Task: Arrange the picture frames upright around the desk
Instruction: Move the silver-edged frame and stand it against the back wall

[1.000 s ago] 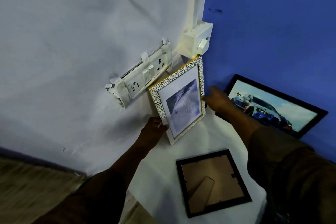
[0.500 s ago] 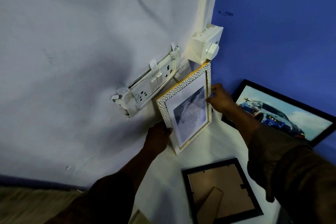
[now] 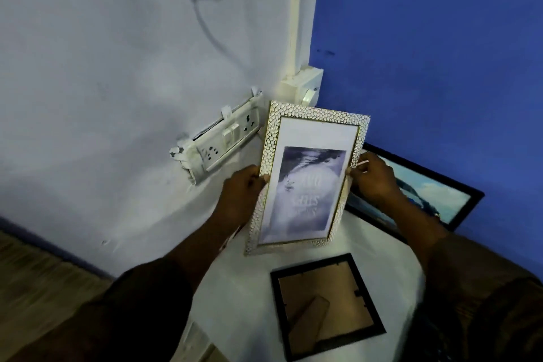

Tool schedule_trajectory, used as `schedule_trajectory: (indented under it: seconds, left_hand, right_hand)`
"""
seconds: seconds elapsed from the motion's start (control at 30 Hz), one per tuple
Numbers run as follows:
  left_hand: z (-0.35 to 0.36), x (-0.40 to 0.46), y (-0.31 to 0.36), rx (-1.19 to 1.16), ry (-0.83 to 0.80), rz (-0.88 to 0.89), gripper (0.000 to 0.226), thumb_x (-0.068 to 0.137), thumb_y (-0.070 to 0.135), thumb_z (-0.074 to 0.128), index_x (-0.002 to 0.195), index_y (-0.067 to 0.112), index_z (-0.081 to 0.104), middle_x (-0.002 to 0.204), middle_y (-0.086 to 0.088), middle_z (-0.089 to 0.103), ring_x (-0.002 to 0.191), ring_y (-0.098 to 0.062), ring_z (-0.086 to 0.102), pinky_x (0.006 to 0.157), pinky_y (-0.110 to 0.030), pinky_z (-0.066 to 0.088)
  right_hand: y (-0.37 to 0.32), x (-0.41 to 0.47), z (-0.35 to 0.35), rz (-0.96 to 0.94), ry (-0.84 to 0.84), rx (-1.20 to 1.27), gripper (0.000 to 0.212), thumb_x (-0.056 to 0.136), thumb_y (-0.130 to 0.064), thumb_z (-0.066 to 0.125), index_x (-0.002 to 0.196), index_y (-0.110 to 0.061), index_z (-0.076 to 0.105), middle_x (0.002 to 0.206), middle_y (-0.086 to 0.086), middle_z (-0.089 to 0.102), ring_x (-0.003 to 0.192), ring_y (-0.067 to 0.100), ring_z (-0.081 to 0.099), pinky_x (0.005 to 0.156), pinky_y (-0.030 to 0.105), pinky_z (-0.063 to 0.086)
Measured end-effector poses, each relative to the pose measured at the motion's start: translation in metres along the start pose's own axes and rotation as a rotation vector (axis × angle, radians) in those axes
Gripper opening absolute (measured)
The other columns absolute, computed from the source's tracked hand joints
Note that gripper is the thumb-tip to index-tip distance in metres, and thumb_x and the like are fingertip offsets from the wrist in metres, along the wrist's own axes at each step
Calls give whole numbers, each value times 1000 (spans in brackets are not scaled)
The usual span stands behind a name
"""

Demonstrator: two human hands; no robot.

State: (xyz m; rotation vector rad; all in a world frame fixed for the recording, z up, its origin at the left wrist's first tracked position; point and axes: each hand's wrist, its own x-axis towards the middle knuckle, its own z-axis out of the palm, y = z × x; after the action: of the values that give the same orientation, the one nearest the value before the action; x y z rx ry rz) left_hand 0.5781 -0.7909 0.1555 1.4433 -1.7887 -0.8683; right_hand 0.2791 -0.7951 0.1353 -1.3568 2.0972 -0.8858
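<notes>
Nearest, square black frame (image 3: 326,307) lies face down on white desk (image 3: 238,282), brown cardboard back and stand up. Above it, tall white pebble-textured picture frame with gold inner trim (image 3: 305,176) held nearly upright, grey print facing camera, lower edge at or just over the desk, contact unclear. Left hand (image 3: 239,195) fingers closed on its left edge, right hand (image 3: 374,176) fingers pinching its right edge. Behind right hand, black landscape frame with car photo (image 3: 426,194) leans on blue wall (image 3: 440,53). Farther left, loose white socket strip (image 3: 219,142) on pale wall; white switch box (image 3: 305,87) in corner.
</notes>
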Motion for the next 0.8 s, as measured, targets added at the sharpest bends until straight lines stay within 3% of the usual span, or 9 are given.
schedule_trajectory:
  seconds: [0.13,0.27,0.37,0.47,0.53,0.6,0.7,0.8]
  left_hand:
    - [0,-14,55,-133,64,17,20,96,38,55,98,23,69,95,1,74,86,-16,68,70,-25,47]
    - [0,-37,118,-119,65,123,17,98,33,55,102,22,69,93,4,72,81,-5,63,67,-22,44]
    - [0,-56,159,-36,67,225,19,97,35,56,100,21,69,93,0,73,83,-15,66,74,-32,50]
    - [0,-68,187,179,35,291,23,95,46,53,100,28,66,91,0,73,85,-23,67,75,-40,55]
    - [0,-83,214,328,22,361,25,94,51,52,102,32,65,94,0,73,89,-26,67,75,-40,55]
    - [0,-89,231,457,-9,405,24,94,51,50,106,35,64,101,2,72,95,-27,65,73,-35,50]
    - [2,-105,260,592,-46,495,25,96,54,47,109,38,61,106,4,71,97,-25,64,71,-33,47]
    - [4,-113,277,647,-57,543,27,96,54,45,111,38,61,106,4,71,96,-23,64,70,-32,48]
  right_hand:
    - [2,-39,-45,11,7,53,30,86,-30,70,111,-16,60,101,6,72,89,27,69,77,40,57]
    - [2,-83,-99,15,-15,101,14,86,-20,67,98,-11,66,91,11,76,68,23,71,53,27,51]
    - [-2,-117,-144,15,13,3,17,86,-28,65,83,-14,73,75,8,78,64,23,75,66,34,60]
    - [-18,-143,-177,-144,188,-42,26,80,-44,60,79,-21,70,71,-2,75,67,23,73,74,39,59]
    - [-40,-169,-207,-346,362,-111,17,86,-38,63,92,-24,70,78,-7,70,74,21,68,73,32,54]
    - [-62,-185,-220,-554,428,-171,20,92,-33,63,109,-23,67,96,-6,67,79,16,62,72,29,47]
    - [-84,-209,-241,-777,400,-416,38,93,-37,58,129,-26,56,128,-2,57,112,18,54,93,37,45]
    - [-93,-213,-251,-833,308,-687,43,95,-45,53,135,-28,53,138,-2,54,126,21,50,105,41,35]
